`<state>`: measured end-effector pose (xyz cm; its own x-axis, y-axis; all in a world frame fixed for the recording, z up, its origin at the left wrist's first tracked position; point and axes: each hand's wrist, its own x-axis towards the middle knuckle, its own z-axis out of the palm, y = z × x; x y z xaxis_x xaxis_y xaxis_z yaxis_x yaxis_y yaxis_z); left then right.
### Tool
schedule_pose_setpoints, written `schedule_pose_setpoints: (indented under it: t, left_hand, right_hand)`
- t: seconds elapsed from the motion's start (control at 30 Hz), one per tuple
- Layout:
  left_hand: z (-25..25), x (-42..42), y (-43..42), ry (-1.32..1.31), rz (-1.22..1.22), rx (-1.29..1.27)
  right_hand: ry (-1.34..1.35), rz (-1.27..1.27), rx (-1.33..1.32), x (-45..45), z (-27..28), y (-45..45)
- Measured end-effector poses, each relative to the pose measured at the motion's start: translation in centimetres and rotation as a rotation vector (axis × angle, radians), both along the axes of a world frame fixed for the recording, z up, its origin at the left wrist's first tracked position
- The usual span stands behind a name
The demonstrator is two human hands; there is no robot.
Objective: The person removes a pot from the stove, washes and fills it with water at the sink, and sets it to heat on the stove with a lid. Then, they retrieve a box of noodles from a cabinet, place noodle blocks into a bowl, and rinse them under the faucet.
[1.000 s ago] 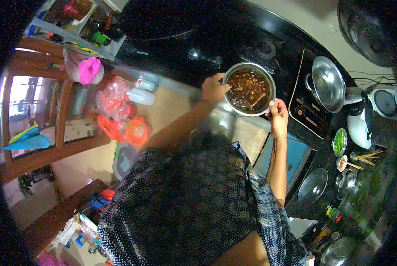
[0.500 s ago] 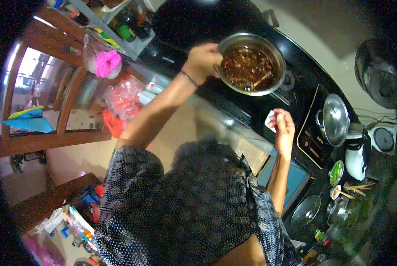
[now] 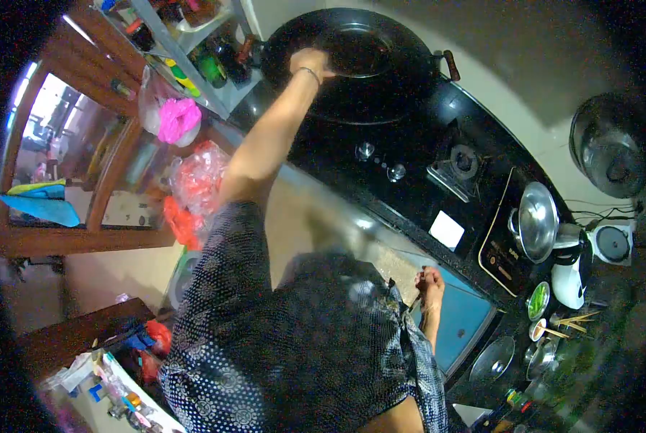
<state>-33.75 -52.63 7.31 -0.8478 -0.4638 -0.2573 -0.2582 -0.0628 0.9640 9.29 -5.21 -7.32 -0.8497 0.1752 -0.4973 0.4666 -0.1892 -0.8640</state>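
Note:
My left hand [image 3: 310,65] reaches far out over a large black wok [image 3: 378,108] with wooden handles. It is closed at the near-left side of the pot [image 3: 359,75], whose shiny rim shows against the dark wok. The pot's contents are too dark to make out, and whether it rests in the wok or hangs above it I cannot tell. My right hand [image 3: 429,283] is near my body, in front of the counter edge, with its fingers curled and nothing visible in them. A folded white cloth or paper [image 3: 447,231] lies flat on the black counter beyond it.
A gas burner [image 3: 463,162] and two knobs sit on the black stove. To the right are an induction plate [image 3: 502,260], a steel bowl [image 3: 538,221], a white kettle [image 3: 569,278] and a dish of greens [image 3: 538,300]. A shelf with bottles [image 3: 209,68] stands at left.
My left hand has carried the pot up and away from over the burner to the wok. My right hand has let go of the white cloth or paper on the counter and drawn back.

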Motion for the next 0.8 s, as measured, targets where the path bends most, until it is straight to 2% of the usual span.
schedule_pose_setpoints:
  t: [0.07,0.1,0.17,0.2,0.23,0.3,0.33,0.43,0.47,0.5,0.57,0.6,0.63,0.7,0.73,0.8]
  left_hand:
    - [-4.1,-4.1,-2.2,-0.091,-0.011,-0.190]
    - [-3.7,-3.9,-2.0,-0.084,-0.004,-0.181]
    - [-2.8,-2.7,-0.9,-0.257,0.006,-0.649]
    - [-6.5,-5.3,-2.4,-0.334,-0.130,-1.009]
    - [-6.8,-5.4,-2.4,-0.336,-0.115,-0.993]
    - [-7.0,-5.5,-1.2,-0.332,0.255,-0.207]
    - [-5.1,-4.0,0.1,-0.323,0.357,-0.034]
    - [-6.0,-3.9,0.9,-0.330,0.431,-0.057]
    - [-12.6,-8.5,-1.3,-0.486,-0.059,-0.923]
    - [-12.5,-8.5,-1.1,-0.485,-0.058,-0.917]
    - [-11.3,-7.6,0.2,-0.657,-0.074,-1.016]
    - [-11.2,-7.6,0.7,-0.560,0.405,-0.268]
    - [-12.2,-8.4,0.7,-0.558,0.402,-0.267]
    - [-13.3,-9.5,0.8,-0.698,0.260,-0.703]
    - [-13.4,-9.7,0.9,-0.695,0.254,-0.706]
    - [-13.1,-9.9,1.1,-0.928,0.182,-0.580]
  right_hand:
    - [-0.038,-0.057,-0.030,1.2,-1.5,0.4]
    - [-0.027,-0.055,-0.055,1.7,-2.3,0.9]
    - [-0.051,-0.088,-0.065,2.7,-3.3,1.1]
    - [-0.073,-0.109,-0.070,3.1,-3.4,1.1]
    - [-0.097,-0.127,-0.075,3.4,-3.8,1.2]
    - [-0.084,-0.155,-0.095,3.9,-4.9,1.4]
    - [-0.061,-0.128,-0.059,4.1,-4.6,1.2]
    - [-0.014,-0.099,-0.096,4.1,-4.7,1.5]
    - [-0.071,-0.114,-0.068,3.9,-4.6,1.5]
    - [-0.129,-0.132,-0.041,3.8,-4.5,1.4]
    - [-0.160,-0.128,-0.002,3.5,-4.1,1.4]
    - [-0.151,-0.126,0.002,3.3,-3.6,1.1]
    - [-0.141,-0.125,0.005,3.0,-3.1,0.8]
    - [-0.138,-0.140,0.038,2.5,-2.2,0.1]
    - [-0.139,-0.154,0.070,2.4,-1.9,-0.2]
    - [-0.149,-0.146,0.064,2.3,-2.2,-0.1]
